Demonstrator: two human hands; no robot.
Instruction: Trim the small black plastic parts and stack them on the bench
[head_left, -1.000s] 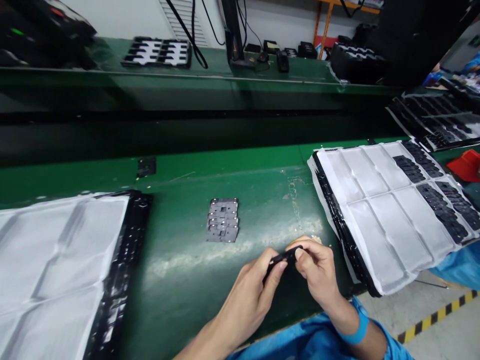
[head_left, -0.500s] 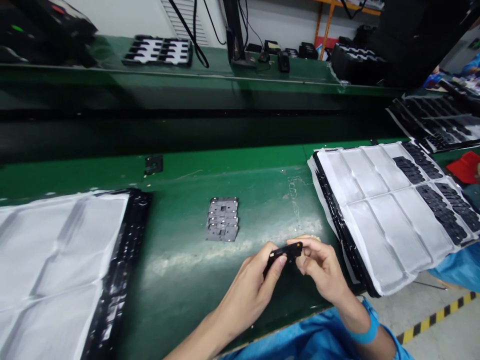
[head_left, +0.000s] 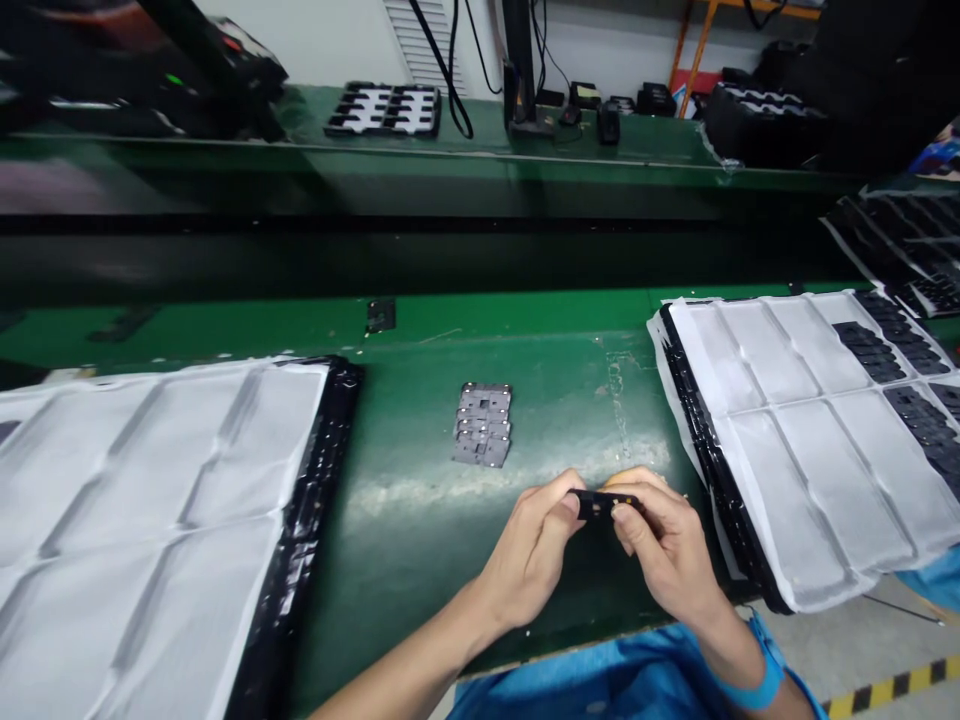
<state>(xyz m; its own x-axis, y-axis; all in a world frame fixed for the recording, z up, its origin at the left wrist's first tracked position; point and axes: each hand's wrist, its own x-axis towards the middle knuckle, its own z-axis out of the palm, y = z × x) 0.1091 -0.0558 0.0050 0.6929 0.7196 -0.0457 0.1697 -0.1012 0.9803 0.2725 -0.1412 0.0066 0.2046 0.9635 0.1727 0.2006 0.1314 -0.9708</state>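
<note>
Between my two hands is a small black plastic part [head_left: 598, 505] with a few tiny gold-coloured spots, held above the green table [head_left: 420, 560]. My left hand [head_left: 536, 545] pinches its left end between thumb and fingers. The thumb and fingers of my right hand [head_left: 664, 535] are closed on its right end. Farther forward and to the left, several flat dark grey plastic parts [head_left: 484, 425] lie overlapping in a short row on the table. The underside of the held part is hidden by my fingers.
White-lined trays in a black-edged stack [head_left: 795, 400] stand at the right, some compartments holding dark parts. Another white-lined tray stack [head_left: 187, 470] is at the left. A small black piece [head_left: 381, 315] lies farther back. Beyond runs a raised shelf [head_left: 480, 145] bearing a black-and-white tray [head_left: 384, 108].
My right thumb has come onto the front of the black part, which now sits more level. The view has swung left, so the table things appear farther right.
</note>
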